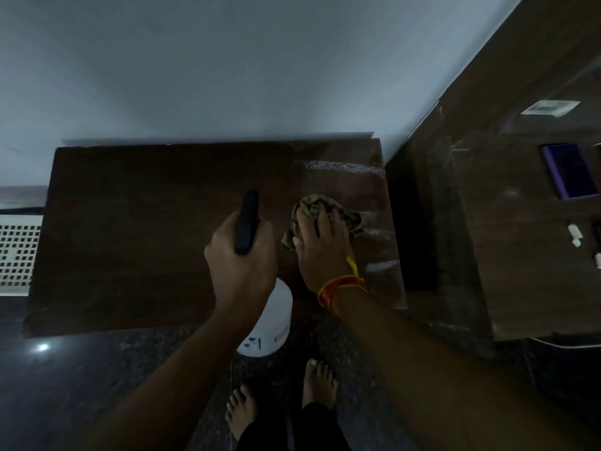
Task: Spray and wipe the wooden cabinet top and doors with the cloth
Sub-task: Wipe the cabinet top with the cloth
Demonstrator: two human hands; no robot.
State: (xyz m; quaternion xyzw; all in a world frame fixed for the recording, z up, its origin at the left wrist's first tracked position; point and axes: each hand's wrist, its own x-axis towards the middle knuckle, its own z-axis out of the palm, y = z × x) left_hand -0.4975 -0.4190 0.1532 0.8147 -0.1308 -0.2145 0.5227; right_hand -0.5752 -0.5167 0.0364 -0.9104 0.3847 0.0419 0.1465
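spray bottle (270,323): white smooth plastic, round body, black trigger head; left hand (242,255) is wrapped round its neck, hanging just below that wrist

cloth (325,213): crumpled, patterned, soft; right hand (320,252) is pressed flat on it, fingers spread

cabinet top (146,239): dark glossy wood under both hands, wet streaks beyond and right of the cloth

tip: I'd drag long overlapping passes toward those streaks, keep the palm flat

doors: not visible from here
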